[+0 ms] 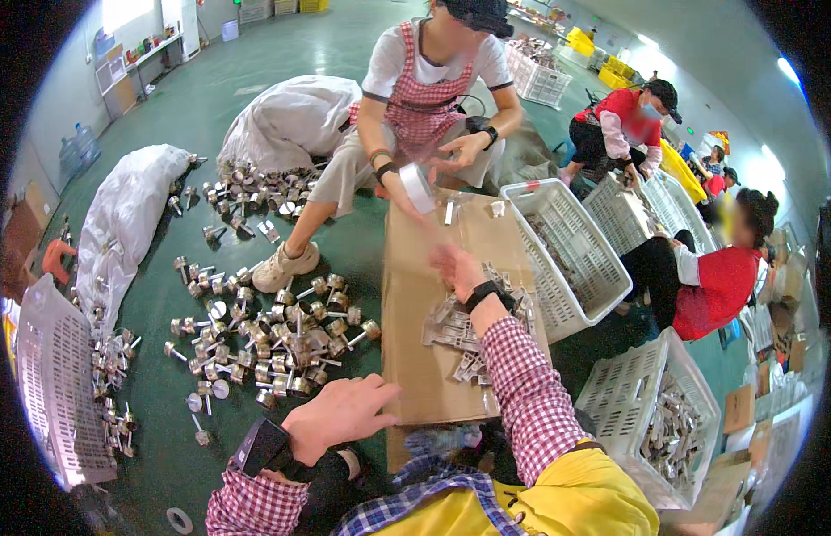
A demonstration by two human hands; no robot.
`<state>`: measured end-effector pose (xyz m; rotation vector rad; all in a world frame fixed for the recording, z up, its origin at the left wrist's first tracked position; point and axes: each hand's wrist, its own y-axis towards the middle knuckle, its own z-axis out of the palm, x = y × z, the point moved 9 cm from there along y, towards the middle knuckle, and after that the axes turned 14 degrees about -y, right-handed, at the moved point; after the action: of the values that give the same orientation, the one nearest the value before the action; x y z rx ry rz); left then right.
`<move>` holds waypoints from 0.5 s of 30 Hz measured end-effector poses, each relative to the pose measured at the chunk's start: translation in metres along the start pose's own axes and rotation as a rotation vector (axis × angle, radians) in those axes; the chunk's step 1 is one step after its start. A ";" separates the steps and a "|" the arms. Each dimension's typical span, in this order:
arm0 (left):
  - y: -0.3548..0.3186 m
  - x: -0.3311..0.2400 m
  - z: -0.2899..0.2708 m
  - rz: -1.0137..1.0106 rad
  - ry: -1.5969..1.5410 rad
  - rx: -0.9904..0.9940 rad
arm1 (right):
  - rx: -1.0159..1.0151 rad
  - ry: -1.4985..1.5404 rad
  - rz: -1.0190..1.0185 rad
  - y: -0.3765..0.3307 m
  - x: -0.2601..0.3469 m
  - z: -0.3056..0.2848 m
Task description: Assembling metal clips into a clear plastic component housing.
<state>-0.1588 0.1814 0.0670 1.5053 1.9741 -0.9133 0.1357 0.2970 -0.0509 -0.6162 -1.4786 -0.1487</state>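
Observation:
My left hand [342, 413] is open, palm down and fingers loosely stretched, over the near left edge of a cardboard sheet [415, 357]. It holds nothing. My right hand [457, 271] reaches over the middle of the sheet. Its fingers are somewhat blurred but look apart, with nothing seen in them. Beside and below that hand lies a pile of small flat metal brackets [456, 323], some under my right forearm. Across the sheet, a co-worker holds a roll of white tape [417, 188]. One of the co-worker's hands is blurred close to my right hand.
Many round metal pieces with stems [264, 344] cover the floor at left, near white sacks [134, 214]. A white crate [567, 259] stands right of the sheet; another crate [603, 393], nearer me, contains metal parts. A plastic crate [58, 384] tilts at far left. People sit at right.

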 end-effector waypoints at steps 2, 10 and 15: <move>0.010 -0.007 -0.002 0.104 -0.030 -0.094 | 0.004 -0.393 -0.224 0.004 0.007 -0.025; 0.004 -0.009 0.001 0.038 0.010 0.008 | 0.053 -0.066 0.036 0.000 -0.007 0.027; 0.004 -0.017 -0.001 0.090 0.004 0.003 | 0.107 0.043 0.147 -0.019 -0.006 0.041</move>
<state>-0.1503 0.1721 0.0791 1.5856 1.8920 -0.8764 0.0901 0.2983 -0.0525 -0.6282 -1.3851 0.0309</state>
